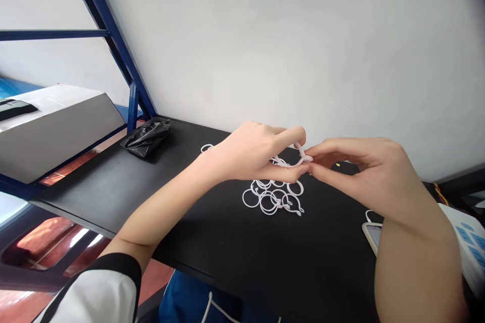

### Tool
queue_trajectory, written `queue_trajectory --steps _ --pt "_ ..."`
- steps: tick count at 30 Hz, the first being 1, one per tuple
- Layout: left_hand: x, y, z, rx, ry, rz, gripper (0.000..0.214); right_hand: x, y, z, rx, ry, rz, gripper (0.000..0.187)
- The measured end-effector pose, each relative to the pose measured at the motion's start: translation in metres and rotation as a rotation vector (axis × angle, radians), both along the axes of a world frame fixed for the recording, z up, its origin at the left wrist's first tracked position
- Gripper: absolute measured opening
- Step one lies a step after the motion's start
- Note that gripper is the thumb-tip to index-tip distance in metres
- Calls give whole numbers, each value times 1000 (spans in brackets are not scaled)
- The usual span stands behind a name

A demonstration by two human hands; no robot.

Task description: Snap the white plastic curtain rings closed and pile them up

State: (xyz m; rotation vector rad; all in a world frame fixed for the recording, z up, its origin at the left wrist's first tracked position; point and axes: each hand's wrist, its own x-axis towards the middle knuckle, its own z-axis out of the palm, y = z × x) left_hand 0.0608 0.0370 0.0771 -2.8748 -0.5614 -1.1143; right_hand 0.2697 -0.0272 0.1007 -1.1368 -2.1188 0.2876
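Above the table, my left hand grips a white plastic ring between its thumb and curled fingers. On the ring's right side, my right hand pinches the small tab end with thumb and forefinger. The two hands' fingertips nearly meet there, and fingers hide part of the ring. Below them, a loose cluster of white plastic rings lies on the black table, several overlapping and some with small tabs. Another white ring rests partly hidden behind my left forearm.
A crumpled black plastic bag lies at the table's far left corner. At right are a phone with a white cable and a white and blue object. A blue metal frame rises at left, before a white wall.
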Motion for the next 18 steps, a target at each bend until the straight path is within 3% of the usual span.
queue_trajectory --steps 7,18 --pt "-1 4 -2 53 0 -6 55 0 -1 0 66 9 -61 6" --pt "-2 5 -4 73 22 31 59 -2 -3 6 25 9 -87 7"
